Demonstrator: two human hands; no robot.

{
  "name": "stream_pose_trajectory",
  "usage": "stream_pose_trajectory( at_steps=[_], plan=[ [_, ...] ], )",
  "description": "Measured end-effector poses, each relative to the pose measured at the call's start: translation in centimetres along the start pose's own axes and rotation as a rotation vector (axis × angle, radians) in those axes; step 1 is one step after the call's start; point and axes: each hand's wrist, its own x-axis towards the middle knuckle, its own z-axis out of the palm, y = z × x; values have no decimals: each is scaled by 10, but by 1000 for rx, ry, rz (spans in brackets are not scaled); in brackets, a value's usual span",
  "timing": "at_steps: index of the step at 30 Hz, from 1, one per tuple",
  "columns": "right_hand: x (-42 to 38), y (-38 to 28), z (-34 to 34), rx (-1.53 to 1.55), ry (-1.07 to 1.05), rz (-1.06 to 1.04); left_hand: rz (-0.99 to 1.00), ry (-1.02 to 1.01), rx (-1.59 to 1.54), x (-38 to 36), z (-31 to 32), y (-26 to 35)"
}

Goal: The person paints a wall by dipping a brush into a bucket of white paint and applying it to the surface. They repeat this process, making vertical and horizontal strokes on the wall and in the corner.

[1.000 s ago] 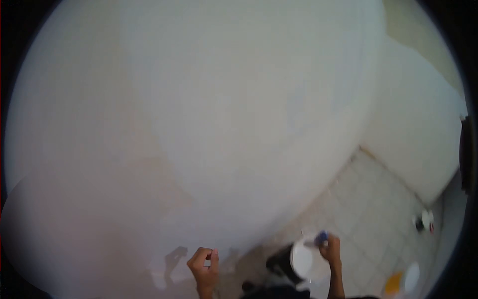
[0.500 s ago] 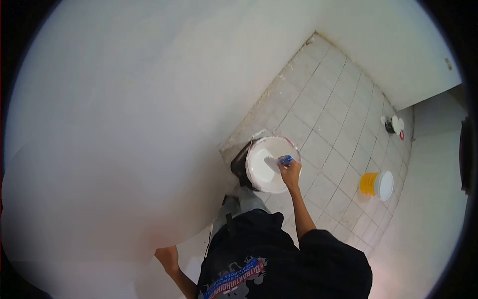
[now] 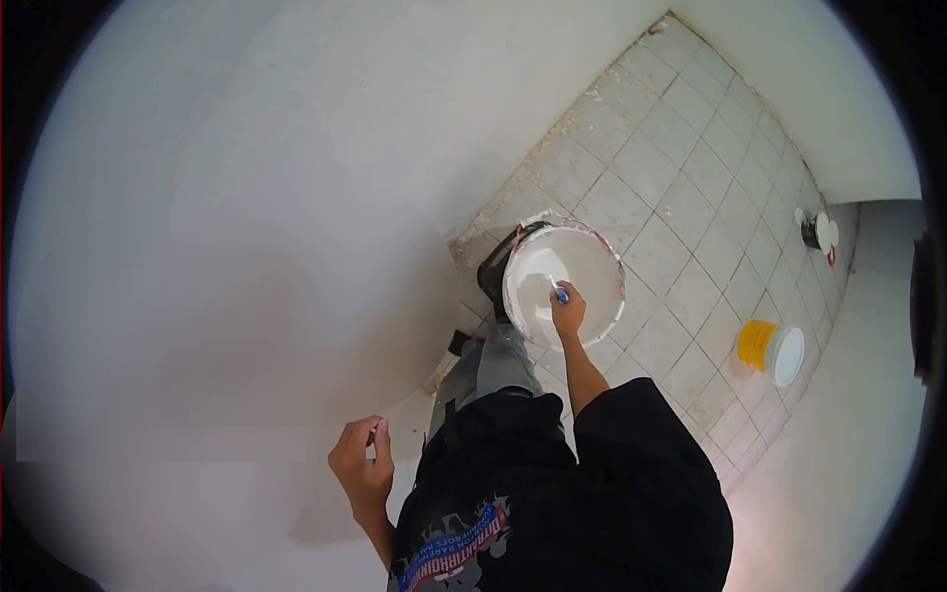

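Observation:
My right hand [image 3: 568, 312] is closed round the short blue handle of a paintbrush [image 3: 562, 294] inside a large white bucket [image 3: 619, 296]. White paint [image 3: 538, 281] lies in the bucket, and the brush's lower end is hard to make out against it. My left hand [image 3: 363, 464] is in front of the white wall at lower left. Its fingers are curled and the thumb meets a fingertip in a pinch; whatever may be between them is too small to name.
A black container [image 3: 490, 279] stands between bucket and wall. On the tiled floor [image 3: 681, 257] to the right are a yellow tub [image 3: 758, 345] with a white lid and, farther back, a small dark can [image 3: 811, 232]. The white wall [image 3: 247, 247] rises close on the left.
My left hand has come up and into fuller view, its fingers now curled. My right hand still grips the brush, now lower and more upright in the bucket. The view has shifted.

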Motion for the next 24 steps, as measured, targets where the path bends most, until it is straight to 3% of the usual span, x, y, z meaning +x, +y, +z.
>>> stream_pose_trajectory(
  at_steps=[11, 17, 20, 24],
  plan=[
    [13, 26, 5, -224, 8, 222, -44, 113, 68, -7, -9, -6],
    [19, 38, -36, 6, 8, -26, -12, 71, 10, 1, 1, -2],
    [16, 24, -63, 440, 79, 80, -1, 58, -2, 6, 7, 3],
    [11, -11, -110, 581, 119, 184, 11, 27, -47, 10, 18, 6]
  ],
)
